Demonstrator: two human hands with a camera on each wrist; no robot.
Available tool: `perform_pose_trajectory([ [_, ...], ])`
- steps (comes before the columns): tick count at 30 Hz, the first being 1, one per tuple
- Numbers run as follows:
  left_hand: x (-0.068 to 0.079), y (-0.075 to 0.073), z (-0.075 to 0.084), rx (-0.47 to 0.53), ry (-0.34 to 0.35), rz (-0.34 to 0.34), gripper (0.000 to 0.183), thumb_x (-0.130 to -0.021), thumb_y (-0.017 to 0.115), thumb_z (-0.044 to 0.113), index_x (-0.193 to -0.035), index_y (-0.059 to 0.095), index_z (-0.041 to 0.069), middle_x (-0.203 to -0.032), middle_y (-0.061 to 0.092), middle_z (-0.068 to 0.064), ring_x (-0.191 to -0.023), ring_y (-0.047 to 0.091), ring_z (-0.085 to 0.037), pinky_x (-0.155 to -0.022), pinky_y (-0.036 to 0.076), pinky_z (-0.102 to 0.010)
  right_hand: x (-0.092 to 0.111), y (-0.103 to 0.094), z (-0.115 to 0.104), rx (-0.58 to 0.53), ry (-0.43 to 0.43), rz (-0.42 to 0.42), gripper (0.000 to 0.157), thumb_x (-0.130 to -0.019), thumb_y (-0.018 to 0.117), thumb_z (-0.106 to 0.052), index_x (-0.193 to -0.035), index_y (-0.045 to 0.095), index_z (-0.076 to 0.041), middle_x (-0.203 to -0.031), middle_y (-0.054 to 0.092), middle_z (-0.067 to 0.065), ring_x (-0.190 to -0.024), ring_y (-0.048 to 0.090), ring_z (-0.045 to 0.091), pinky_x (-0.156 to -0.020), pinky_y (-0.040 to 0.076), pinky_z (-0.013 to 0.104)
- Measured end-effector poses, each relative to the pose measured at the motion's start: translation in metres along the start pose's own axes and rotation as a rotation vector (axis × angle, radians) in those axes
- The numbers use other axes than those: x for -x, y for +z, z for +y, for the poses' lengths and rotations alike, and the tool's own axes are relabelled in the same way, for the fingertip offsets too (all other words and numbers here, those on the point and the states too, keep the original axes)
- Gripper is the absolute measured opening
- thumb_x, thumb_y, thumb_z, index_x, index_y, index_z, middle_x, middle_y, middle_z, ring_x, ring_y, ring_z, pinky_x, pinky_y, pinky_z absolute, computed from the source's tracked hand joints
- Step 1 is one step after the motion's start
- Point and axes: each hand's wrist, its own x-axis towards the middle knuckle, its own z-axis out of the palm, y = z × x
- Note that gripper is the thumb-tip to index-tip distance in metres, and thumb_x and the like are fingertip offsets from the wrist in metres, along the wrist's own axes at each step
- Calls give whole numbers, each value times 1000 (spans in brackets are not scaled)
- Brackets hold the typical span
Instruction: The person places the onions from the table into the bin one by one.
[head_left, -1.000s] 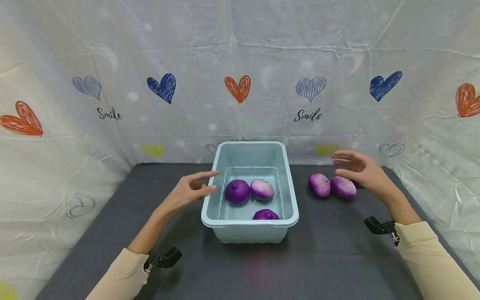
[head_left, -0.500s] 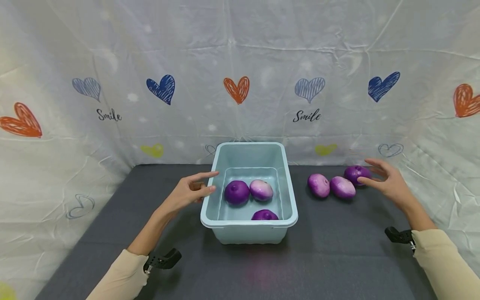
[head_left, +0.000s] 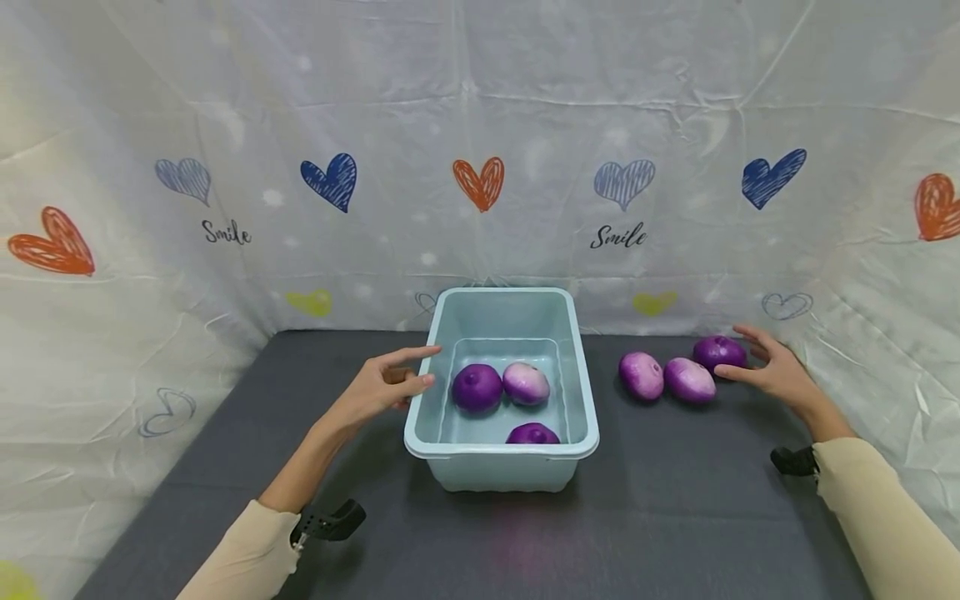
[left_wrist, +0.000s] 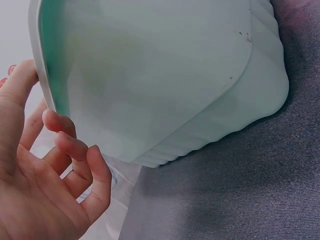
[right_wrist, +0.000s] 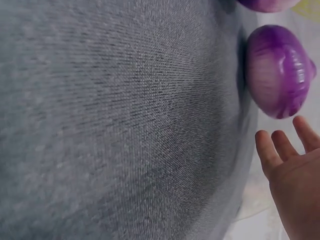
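Observation:
A pale blue plastic tub (head_left: pixel 502 473) holds three purple onions: a dark one (head_left: pixel 477 388), a paler one (head_left: pixel 527 383) and a third (head_left: pixel 533 433) half hidden by the front rim. My left hand (head_left: pixel 378 385) rests thumb and index finger on the tub's left rim; its other fingers curl loosely outside the wall. Three more onions lie on the right: a left one (head_left: pixel 641 376), a middle one (head_left: pixel 690 380) and a dark far one (head_left: pixel 720 353). Beside the far onion my right hand (head_left: pixel 776 375) spreads thumb and fingers; in the right wrist view its fingertips nearly meet an onion (right_wrist: pixel 279 71).
A dark grey cloth (head_left: pixel 652 517) covers the table. White sheeting (head_left: pixel 540 108) with printed hearts hangs behind and at both sides, close to the far onion. Each wrist wears a black strap (head_left: pixel 327 521).
My right hand has moved right, from above the middle onion to beside the far onion, which now shows fully. Left hand, tub and onions keep their places; the head view shifts slightly.

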Motion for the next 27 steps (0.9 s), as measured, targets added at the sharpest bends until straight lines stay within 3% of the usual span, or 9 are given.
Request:
perform_pose_trajectory([
  [3, 1, 0, 0, 1, -3, -2, 52, -99, 71, 26, -148, 56, 16, -72, 49, -29, -65, 47, -29, -66, 47, -36, -6, 0, 5, -6, -3, 6, 88, -98, 73, -24, -162, 17, -1, -160, 14, 34, -140, 17, 60, -103, 24, 74],
  [5, 2, 0, 1, 2, -5, -2, 52, -99, 70, 26, -148, 56, 17, -72, 47, -30, -65, 46, -27, -66, 47, -36, -8, 0, 7, -8, -9, 17, 84, -98, 72, -23, -160, 21, 2, -159, 20, 34, -139, 23, 59, -104, 30, 68],
  [7, 2, 0, 0, 5, -6, -4, 52, -100, 70, 25, -148, 56, 16, -72, 45, -32, -64, 45, -25, -65, 46, -36, -10, -1, 9, -12, -22, 33, 79, -99, 72, -21, -157, 26, 5, -156, 27, 33, -138, 30, 56, -104, 41, 50],
  [9, 2, 0, 1, 10, -11, -3, 51, -100, 70, 26, -148, 56, 17, -73, 46, -33, -64, 45, -26, -65, 46, -36, -10, -1, 10, -12, -36, 46, 74, -99, 72, -21, -154, 32, 8, -153, 33, 33, -135, 36, 54, -94, 47, 30],
  [12, 1, 0, 1, 10, -13, -2, 52, -99, 71, 26, -148, 56, 17, -74, 47, -32, -64, 44, -28, -66, 46, -37, -12, 0, 12, -3, -55, 71, 69, -98, 73, -20, -150, 39, 10, -148, 41, 34, -130, 44, 53, -78, 44, 11],
  [22, 2, 1, 3, 14, -14, 3, 52, -99, 71, 26, -148, 56, 18, -79, 48, -37, -64, 44, -32, -66, 46, -37, -18, 4, 22, 41, -96, 120, 59, -97, 74, -14, -142, 48, 12, -137, 49, 37, -119, 52, 53, -74, 45, 11],
  [27, 2, 1, 3, 16, -9, 2, 51, -99, 71, 24, -148, 57, 18, -77, 46, -36, -63, 44, -24, -65, 45, -35, -16, 3, 21, 27, -64, 124, 61, -96, 75, -17, -142, 48, 12, -136, 48, 40, -121, 50, 57, -74, 43, 10],
])
